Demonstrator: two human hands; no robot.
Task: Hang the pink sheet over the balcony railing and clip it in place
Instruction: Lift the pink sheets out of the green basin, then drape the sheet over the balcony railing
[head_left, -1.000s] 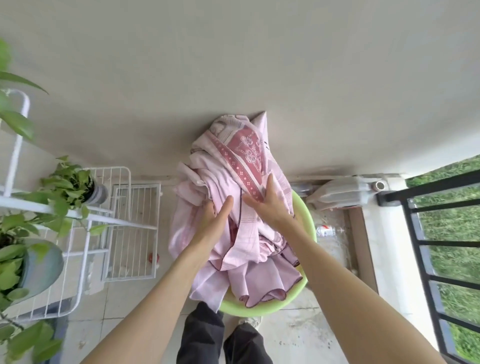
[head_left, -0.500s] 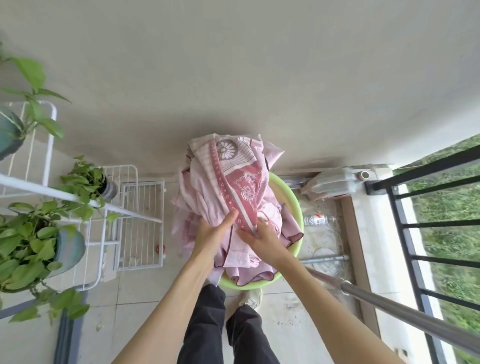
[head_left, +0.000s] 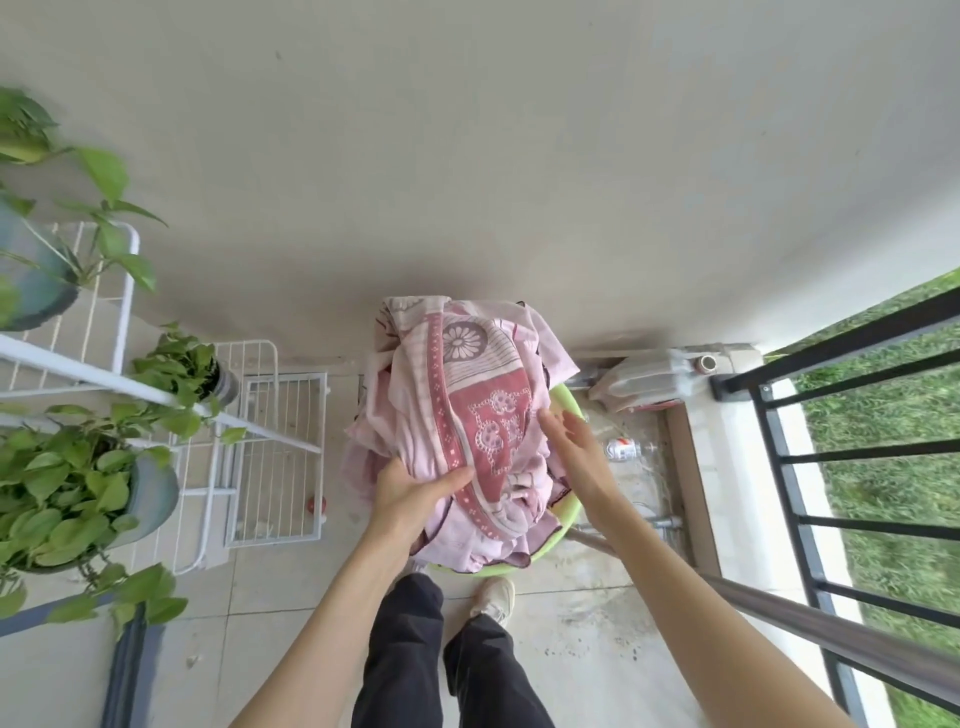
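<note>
A plain beige wall (head_left: 519, 156) fills twelve o'clock. White wire racks (head_left: 275, 441) with potted plants (head_left: 67, 483) stand at nine o'clock on the tiled floor (head_left: 587, 623).

1. The single head view sat on the person's head and looked steeply down over both forearms.
2. It faced the pale wall (head_left: 467, 156), with the green basin (head_left: 563, 410) close below near frame centre.
3. Its wide angle took in the plant rack (head_left: 260, 431) left of the basin and the black railing (head_left: 779, 457) right of it.
</note>
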